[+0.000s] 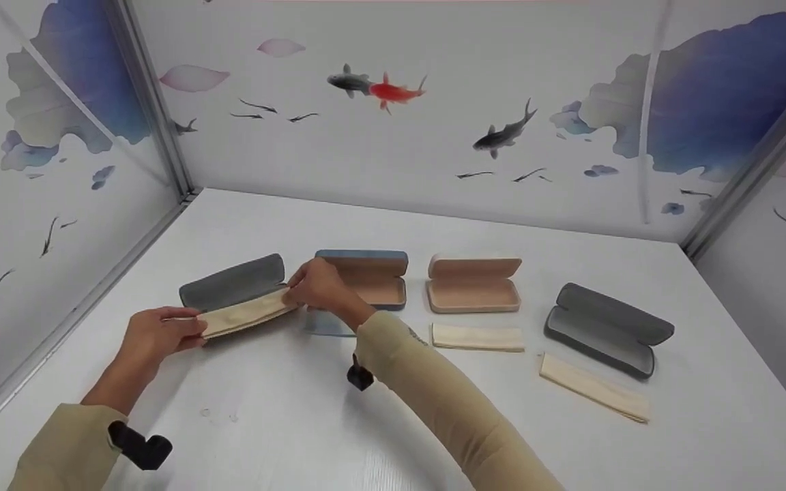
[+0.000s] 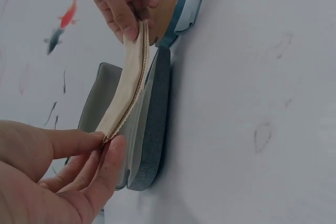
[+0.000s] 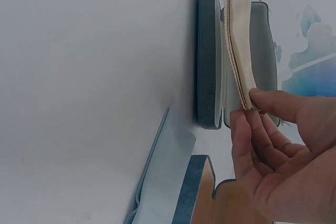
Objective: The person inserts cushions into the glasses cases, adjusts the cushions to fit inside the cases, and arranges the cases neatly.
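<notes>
In the head view, the left hand [image 1: 154, 334] and right hand [image 1: 318, 283] pinch opposite ends of a folded cream cloth [image 1: 246, 314] at the left gray case [image 1: 229, 285], while the blue case [image 1: 386, 292], pink case [image 1: 475, 296] and right gray case [image 1: 601, 337] also stand open, their other cloths [image 1: 478, 337] lying outside on the tabletop [image 1: 284, 429]. The left wrist view shows the held cloth spanning the open case lengthwise, not laid inside. In the right wrist view it looks raised above the base, both hands' fingertips closed on its ends.
</notes>
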The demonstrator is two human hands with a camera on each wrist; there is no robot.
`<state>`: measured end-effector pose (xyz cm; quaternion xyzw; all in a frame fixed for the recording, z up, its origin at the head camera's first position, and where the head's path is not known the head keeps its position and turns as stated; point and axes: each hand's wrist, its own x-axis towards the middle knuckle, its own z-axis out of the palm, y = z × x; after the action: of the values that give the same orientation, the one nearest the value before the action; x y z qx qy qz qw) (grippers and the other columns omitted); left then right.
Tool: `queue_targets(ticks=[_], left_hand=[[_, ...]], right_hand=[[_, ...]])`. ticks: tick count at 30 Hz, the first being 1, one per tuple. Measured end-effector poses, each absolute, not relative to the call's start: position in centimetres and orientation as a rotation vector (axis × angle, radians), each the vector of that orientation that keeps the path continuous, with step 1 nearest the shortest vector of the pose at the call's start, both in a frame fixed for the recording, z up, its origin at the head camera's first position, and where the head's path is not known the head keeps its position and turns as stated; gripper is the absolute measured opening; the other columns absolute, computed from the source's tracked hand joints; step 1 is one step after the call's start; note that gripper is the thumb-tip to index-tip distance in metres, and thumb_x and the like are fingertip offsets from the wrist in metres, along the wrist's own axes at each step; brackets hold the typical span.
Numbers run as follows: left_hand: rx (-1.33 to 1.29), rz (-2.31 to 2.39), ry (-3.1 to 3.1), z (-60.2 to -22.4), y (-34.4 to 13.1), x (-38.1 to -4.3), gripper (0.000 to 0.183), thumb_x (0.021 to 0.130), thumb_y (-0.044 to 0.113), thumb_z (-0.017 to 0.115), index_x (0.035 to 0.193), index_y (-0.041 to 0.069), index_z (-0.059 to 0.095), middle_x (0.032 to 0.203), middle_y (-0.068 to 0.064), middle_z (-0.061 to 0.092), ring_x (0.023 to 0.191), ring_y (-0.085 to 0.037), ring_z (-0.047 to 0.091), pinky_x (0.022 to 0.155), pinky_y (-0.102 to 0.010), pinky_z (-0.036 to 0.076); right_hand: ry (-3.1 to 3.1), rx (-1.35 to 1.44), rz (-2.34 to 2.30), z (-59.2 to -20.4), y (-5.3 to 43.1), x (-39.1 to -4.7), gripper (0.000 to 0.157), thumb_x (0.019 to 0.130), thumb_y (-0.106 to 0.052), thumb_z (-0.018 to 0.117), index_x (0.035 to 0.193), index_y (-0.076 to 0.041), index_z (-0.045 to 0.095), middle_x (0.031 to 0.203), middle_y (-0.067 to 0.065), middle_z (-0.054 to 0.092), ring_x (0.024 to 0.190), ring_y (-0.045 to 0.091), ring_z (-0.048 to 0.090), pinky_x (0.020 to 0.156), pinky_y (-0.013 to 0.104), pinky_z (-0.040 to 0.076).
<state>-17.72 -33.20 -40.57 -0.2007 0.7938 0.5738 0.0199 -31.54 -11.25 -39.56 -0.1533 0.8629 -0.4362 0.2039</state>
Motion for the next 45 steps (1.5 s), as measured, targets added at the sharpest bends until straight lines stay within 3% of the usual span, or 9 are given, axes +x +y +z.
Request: queue_targets(ticks=[4, 9, 17, 28, 45], left_hand=[[-0.653, 1.818, 2.448, -40.3, -33.4, -18.3, 0.052, 0.097, 0.009, 0.064, 0.140, -0.013, 0.045, 0.092, 0.001, 0.066, 0.072, 0.000, 0.070, 0.076, -0.021, 0.059], [-0.689, 1.849, 2.424, -40.5, -33.5, -18.8, 0.053, 0.096, 0.008, 0.065, 0.140, -0.014, 0.044, 0.090, 0.001, 0.065, 0.070, -0.001, 0.070, 0.075, -0.021, 0.059], [-0.759, 1.860, 2.420, -41.5, -33.8, -19.2, 0.051, 0.096, 0.002, 0.062, 0.140, -0.014, 0.045, 0.114, -0.020, 0.062, 0.071, -0.002, 0.069, 0.073, -0.021, 0.059], [-0.780, 1.926, 2.387, -42.1, -33.6, -19.5, 0.050, 0.094, 0.002, 0.064, 0.138, -0.015, 0.047, 0.084, 0.002, 0.067, 0.069, -0.001, 0.069, 0.070, -0.019, 0.059], [-0.788, 1.850, 2.527, -42.0, -33.5, -18.7, 0.046, 0.095, 0.009, 0.066, 0.132, -0.015, 0.053, 0.074, 0.002, 0.074, 0.063, -0.007, 0.072, 0.063, -0.021, 0.059]], right_hand=[[2.445, -0.418, -1.245, -39.7, -11.8, -31.7, 0.014, 0.088, -0.014, 0.077, 0.099, -0.006, 0.071, 0.088, 0.004, 0.067, 0.084, 0.021, 0.067, 0.080, 0.036, 0.059], [2.489, -0.466, -1.278, -40.3, -12.3, -31.9, 0.010, 0.091, -0.013, 0.074, 0.098, -0.007, 0.071, 0.090, 0.004, 0.068, 0.075, 0.013, 0.059, 0.067, 0.026, 0.050], [2.529, -0.537, -1.325, -41.1, -13.3, -32.1, 0.015, 0.093, -0.009, 0.070, 0.107, -0.003, 0.073, 0.106, 0.010, 0.072, 0.078, 0.011, 0.059, 0.071, 0.026, 0.054], [2.543, -0.560, -1.465, -43.6, -13.6, -32.0, 0.012, 0.093, -0.007, 0.070, 0.102, -0.002, 0.075, 0.099, 0.010, 0.074, 0.081, 0.007, 0.059, 0.071, 0.021, 0.053], [2.520, -0.556, -1.491, -43.8, -13.2, -31.7, 0.015, 0.092, -0.009, 0.071, 0.104, -0.001, 0.074, 0.100, 0.008, 0.073, 0.083, 0.009, 0.059, 0.073, 0.024, 0.052]])
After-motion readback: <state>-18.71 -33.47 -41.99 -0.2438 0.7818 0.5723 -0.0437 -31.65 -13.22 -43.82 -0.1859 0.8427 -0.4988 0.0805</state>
